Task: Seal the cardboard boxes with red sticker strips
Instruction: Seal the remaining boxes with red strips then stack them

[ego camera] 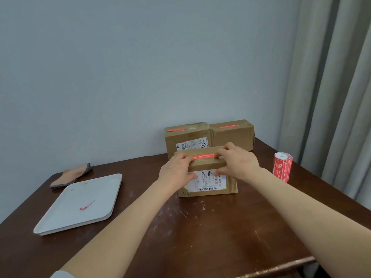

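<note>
On the brown table (200, 227), a white tray (60, 223) at the left holds a red-and-white paper scrap (86, 205). Past it, the front box (208, 189) stands mid-table. The left hand (176, 169) and right hand (239, 161) clasp its top edge, thumbs on the front, fingers on the ends of the red strip (204, 156). A sticker roll (282, 167) stands right. Two rear boxes (186, 137) (232, 135), each red-stripped, stand against the wall.

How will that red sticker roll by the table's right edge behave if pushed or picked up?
Standing on end, the sticker roll probably tips rather than slides, then may roll on the table. Likely light: hollow core shows. Its loose tail could flap or unwind when lifted.
</note>
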The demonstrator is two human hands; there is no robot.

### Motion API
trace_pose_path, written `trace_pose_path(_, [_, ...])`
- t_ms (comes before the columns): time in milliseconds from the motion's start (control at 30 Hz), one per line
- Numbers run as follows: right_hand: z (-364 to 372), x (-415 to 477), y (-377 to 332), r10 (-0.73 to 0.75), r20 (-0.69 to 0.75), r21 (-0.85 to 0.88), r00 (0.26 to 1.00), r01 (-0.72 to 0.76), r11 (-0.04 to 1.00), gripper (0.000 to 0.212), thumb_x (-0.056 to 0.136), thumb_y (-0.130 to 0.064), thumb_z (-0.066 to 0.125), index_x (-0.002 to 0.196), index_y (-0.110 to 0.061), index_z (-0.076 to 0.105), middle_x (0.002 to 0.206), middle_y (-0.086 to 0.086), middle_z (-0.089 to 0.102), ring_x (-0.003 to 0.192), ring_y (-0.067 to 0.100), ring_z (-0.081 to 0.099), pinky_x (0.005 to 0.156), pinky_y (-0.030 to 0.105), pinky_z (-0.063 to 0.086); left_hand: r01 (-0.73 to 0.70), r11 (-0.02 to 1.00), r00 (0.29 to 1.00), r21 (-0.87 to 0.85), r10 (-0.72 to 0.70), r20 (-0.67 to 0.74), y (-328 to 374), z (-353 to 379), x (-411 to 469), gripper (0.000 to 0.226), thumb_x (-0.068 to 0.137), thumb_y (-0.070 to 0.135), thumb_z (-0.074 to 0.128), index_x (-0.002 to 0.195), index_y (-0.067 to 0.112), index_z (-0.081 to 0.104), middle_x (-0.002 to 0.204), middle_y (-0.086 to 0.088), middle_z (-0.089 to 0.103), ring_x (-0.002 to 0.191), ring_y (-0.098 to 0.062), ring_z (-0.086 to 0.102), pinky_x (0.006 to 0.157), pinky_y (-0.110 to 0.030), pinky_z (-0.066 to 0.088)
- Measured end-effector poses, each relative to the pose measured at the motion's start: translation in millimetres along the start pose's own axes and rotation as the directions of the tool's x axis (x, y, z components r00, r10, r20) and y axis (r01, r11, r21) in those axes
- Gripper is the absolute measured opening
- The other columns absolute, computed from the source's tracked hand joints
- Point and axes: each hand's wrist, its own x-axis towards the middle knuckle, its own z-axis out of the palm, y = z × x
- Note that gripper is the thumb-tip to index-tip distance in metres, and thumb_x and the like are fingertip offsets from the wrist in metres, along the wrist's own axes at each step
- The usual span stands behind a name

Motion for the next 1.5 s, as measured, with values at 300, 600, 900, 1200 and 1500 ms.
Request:
trace_pose_path(300, [1.8,-0.2,0.4,0.009,-0.01,0.024,1.0,-0.008,1.0,0.056,0.079,-0.052,0.071,0.127,-0.032,0.05,0.127,-0.001,0.042,0.11,0.021,0.051,0.079,0.033,0.046,-0.001,1.0,1.0,-0.017,0.001,0.001,0.7,-1.0,-0.9,0.059,0.087,0.04,0.061,0.139,0.023,0.042,0.139,0.004,0.041,0.123,-0.015,0.044,0.097,-0.031,0.043])
trace_pose_path(600, [12.3,-2.9,9.6,0.082,-0.011,0.224,0.997,-0.078,0.971,0.086,0.07,-0.048,0.08,0.141,-0.022,0.039,0.143,0.003,0.026,0.125,0.024,0.044,0.096,0.039,0.048,-0.015,0.986,1.0,-0.167,0.013,-0.012,-4.8,-4.2,-13.1,0.072,0.088,0.029,0.059,0.15,0.028,0.022,0.154,0.007,0.023,0.138,-0.013,0.03,0.106,-0.03,0.035])
trace_pose_path(900, [40.4,-13.8,30.8,0.226,0.251,0.608,0.941,-0.335,0.72,0.103,0.077,-0.033,0.079,0.154,-0.011,0.015,0.15,0.009,0.04,0.136,0.025,0.041,0.104,0.033,0.039,0.415,0.661,0.897,-0.626,-0.415,0.156,-22.2,17.1,-43.1,0.071,0.085,0.025,0.067,0.144,0.011,0.031,0.144,-0.005,0.046,0.129,-0.02,0.046,0.105,-0.034,0.038])
trace_pose_path(1200, [24.8,-3.0,36.7,0.369,0.076,0.773,0.926,-0.289,0.565,0.052,0.091,-0.044,0.058,0.137,-0.022,0.053,0.123,0.0,0.063,0.102,0.022,0.063,0.085,0.041,0.057,0.359,0.429,0.902,-0.829,-0.389,0.189,-23.2,-5.8,-30.5,0.047,0.087,0.027,0.064,0.132,0.02,0.054,0.12,0.007,0.061,0.107,-0.009,0.057,0.096,-0.03,0.047])
trace_pose_path(1500, [12.0,5.2,30.7,0.362,0.098,0.933,0.927,-0.213,0.292,0.053,0.082,-0.057,0.065,0.12,-0.021,0.068,0.112,-0.002,0.069,0.103,0.018,0.063,0.064,0.023,0.046,0.358,0.301,0.887,-0.884,-0.406,0.221,-33.2,-13.5,-19.2,0.072,0.059,0.052,0.07,0.127,0.034,0.057,0.119,0.007,0.065,0.112,-0.014,0.06,0.098,-0.043,0.048])
